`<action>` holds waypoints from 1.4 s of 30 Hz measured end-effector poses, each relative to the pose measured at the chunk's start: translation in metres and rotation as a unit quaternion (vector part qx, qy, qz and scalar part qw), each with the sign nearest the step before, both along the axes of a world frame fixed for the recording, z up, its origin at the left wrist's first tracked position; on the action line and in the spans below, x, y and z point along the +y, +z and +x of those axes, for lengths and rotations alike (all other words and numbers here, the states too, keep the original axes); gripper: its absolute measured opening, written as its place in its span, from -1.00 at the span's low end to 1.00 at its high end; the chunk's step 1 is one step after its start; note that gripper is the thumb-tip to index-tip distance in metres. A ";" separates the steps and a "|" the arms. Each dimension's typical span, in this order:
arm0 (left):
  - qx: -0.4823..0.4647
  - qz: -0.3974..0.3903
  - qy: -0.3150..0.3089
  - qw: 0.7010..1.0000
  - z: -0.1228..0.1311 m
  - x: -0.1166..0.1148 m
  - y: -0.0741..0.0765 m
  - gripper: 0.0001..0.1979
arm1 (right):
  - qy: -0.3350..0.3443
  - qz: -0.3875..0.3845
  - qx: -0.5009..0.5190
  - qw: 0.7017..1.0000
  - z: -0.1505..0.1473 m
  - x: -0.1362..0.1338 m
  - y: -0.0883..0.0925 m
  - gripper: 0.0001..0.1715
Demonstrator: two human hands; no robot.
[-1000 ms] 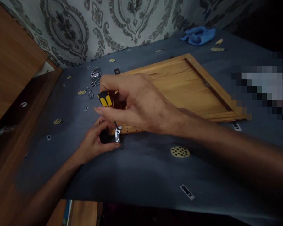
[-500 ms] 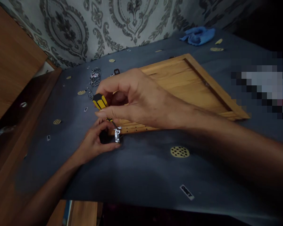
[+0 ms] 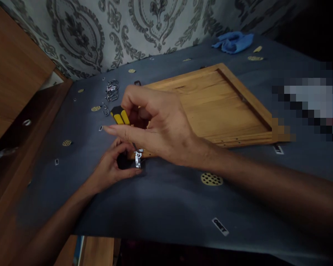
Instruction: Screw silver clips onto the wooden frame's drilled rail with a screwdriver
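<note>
With fingers curled round its yellow-and-black handle, my right hand [image 3: 166,127] grips a screwdriver [image 3: 120,116]; the thumb stretches along the near side. The tool's thin shaft slants down to a shiny metal hook [image 3: 138,160] at the near left corner of a framed wooden panel [image 3: 211,107]. My left hand [image 3: 107,168] is closed about that corner, thumb below and fingers above, pinching the hook against the edge. Small dark holes dot the panel's near edge. My right hand covers part of the panel, and the exact screw point is too small to see.
Several loose metal hooks [image 3: 111,90] lie on the dark patterned cloth [image 3: 161,207] beyond my hands. A small dark piece [image 3: 138,83] is behind the panel. A blue cloth [image 3: 233,41] lies at the back right. Wooden furniture [image 3: 13,66] borders the left side.
My right hand has rolled round the screwdriver handle and shifted slightly, its thumb now reaching farther left. My left hand and the hook stay in place.
</note>
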State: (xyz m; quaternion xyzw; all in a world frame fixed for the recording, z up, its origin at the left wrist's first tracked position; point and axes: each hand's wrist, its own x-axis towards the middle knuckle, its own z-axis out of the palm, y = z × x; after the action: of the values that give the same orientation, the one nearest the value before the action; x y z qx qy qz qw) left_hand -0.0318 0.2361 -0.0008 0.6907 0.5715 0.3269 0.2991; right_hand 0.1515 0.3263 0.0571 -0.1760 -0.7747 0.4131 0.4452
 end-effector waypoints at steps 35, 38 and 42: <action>-0.001 0.012 -0.014 1.000 -0.003 -0.002 -0.005 -0.64 | -0.004 0.136 -0.064 0.989 0.008 0.007 -0.001 -0.77; 0.003 0.015 -0.017 1.000 -0.003 -0.001 -0.005 -0.62 | -0.002 0.123 -0.061 0.991 0.007 0.007 -0.001 -0.74; -0.001 0.017 -0.022 1.000 -0.004 -0.001 -0.005 -0.62 | 0.060 0.085 -0.067 0.992 0.009 0.013 0.004 -0.83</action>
State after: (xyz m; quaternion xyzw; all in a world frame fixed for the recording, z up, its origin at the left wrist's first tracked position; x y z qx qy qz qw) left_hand -0.0355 0.2352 -0.0062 0.7077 0.5501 0.3309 0.2950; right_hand 0.1605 0.3397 0.0611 -0.1179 -0.8444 0.3592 0.3795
